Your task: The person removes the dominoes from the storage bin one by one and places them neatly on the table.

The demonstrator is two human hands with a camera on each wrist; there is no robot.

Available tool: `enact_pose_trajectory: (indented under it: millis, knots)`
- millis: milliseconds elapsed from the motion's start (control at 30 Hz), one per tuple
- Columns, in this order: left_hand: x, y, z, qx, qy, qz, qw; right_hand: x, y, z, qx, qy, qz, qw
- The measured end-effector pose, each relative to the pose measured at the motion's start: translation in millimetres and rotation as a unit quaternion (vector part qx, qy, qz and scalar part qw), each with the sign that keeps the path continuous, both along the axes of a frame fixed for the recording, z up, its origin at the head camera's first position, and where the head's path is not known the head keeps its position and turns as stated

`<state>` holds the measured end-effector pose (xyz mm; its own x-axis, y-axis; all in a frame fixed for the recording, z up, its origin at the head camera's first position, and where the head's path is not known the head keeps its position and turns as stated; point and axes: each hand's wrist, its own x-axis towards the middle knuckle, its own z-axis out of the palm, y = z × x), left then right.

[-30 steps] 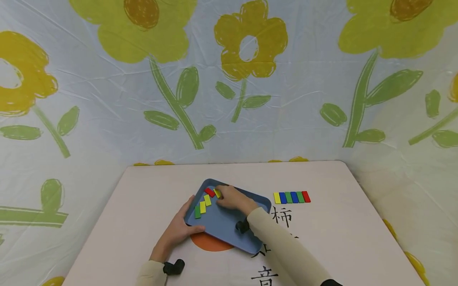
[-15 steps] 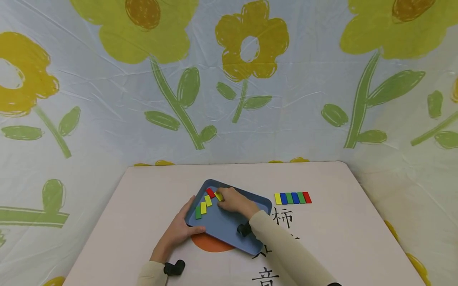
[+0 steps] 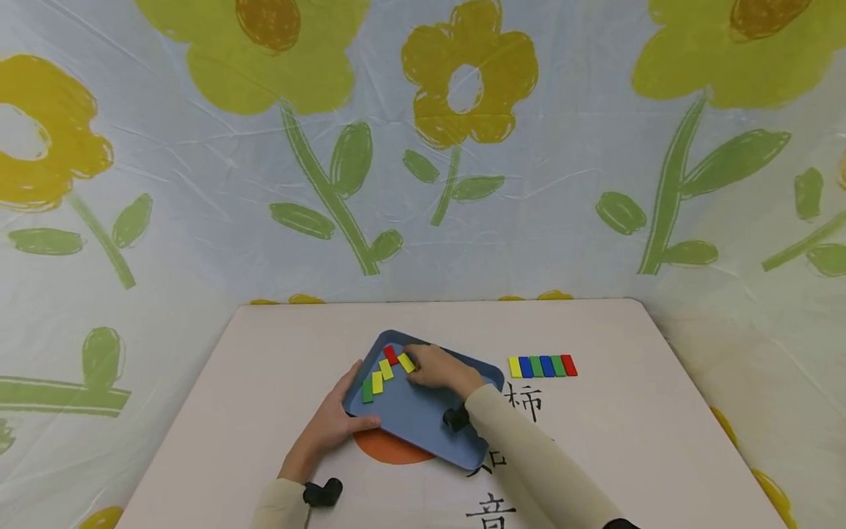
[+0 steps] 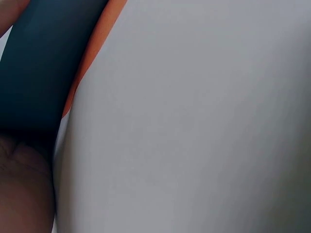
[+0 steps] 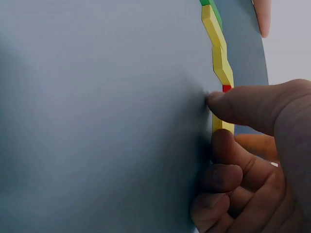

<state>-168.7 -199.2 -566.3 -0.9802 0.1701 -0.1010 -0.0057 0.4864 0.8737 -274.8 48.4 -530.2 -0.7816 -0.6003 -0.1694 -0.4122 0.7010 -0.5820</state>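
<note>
Stretching in from seven and five o'clock, two cream sleeves (image 3: pixel 535 463) are seen, with black wrist cameras (image 3: pixel 324 492) worn on them. At five o'clock, a black character (image 3: pixel 490 512) is printed on the pale table (image 3: pixel 297 342). Farther in, an orange shape (image 3: pixel 393 450) is partly covered by a blue tray (image 3: pixel 429 419), set askew. From eight to ten o'clock, the tray is touched by the left hand (image 3: pixel 335 416), thumb and fingers spread along its edge rather than clenched. Inside the tray, a stepped line is formed: a green tile (image 3: pixel 367 391) is laid at nine o'clock, followed by two yellow tiles (image 3: pixel 377 382) at ten. At eleven, another yellow tile (image 3: pixel 406 362) is pinched between thumb and index finger of the right hand (image 3: pixel 441 367); a red tile (image 3: pixel 391 355) is set beside it. Outside, at two o'clock, six coloured tiles (image 3: pixel 542 366) are lined up: yellow, blue, green, blue, green, red. At twelve, a flower-printed cloth (image 3: pixel 529 250) is hung.
</note>
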Motion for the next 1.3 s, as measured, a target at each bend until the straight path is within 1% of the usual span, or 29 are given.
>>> enact_pose_trajectory:
  millis: [167, 333, 500, 700, 867, 967, 1133, 1300]
  knots:
    - [0.5, 0.7, -0.4, 0.003, 0.003, 0.000, 1.0000, 0.5, -1, 1.2, 0.015, 0.002, -0.006, 0.9999]
    - [-1.4, -0.5, -0.5, -0.004, 0.009, 0.002, 0.9999, -2.1, -1, 2.2, 0.012, 0.005, -0.008, 0.9999]
    - [-1.8, -0.7, -0.6, -0.008, 0.008, 0.000, 0.9999, -0.7, 2, 3.7, 0.004, 0.008, -0.005, 0.9999]
    - [-1.5, -1.1, 0.0, -0.009, 0.005, 0.005, 0.9999, 6.5, 9, 13.6, -0.023, -0.008, 0.003, 0.9997]
    - [-1.6, -1.0, -1.2, 0.002, -0.002, 0.004, 1.0000, 12.9, 19, 23.0, -0.046, -0.024, 0.011, 0.9986]
    - [-1.4, -1.0, -1.7, 0.007, -0.004, 0.005, 1.0000, 15.2, 25, 27.0, -0.051, -0.016, 0.011, 0.9985]
    - [-1.3, -0.7, -2.6, 0.009, -0.004, 0.010, 0.9999, 17.4, 34, 28.2, -0.053, 0.018, 0.005, 0.9984]
    - [-0.9, -0.5, -3.5, 0.011, -0.006, 0.013, 0.9998, 20.2, 44, 29.3, -0.059, 0.021, -0.013, 0.9979]
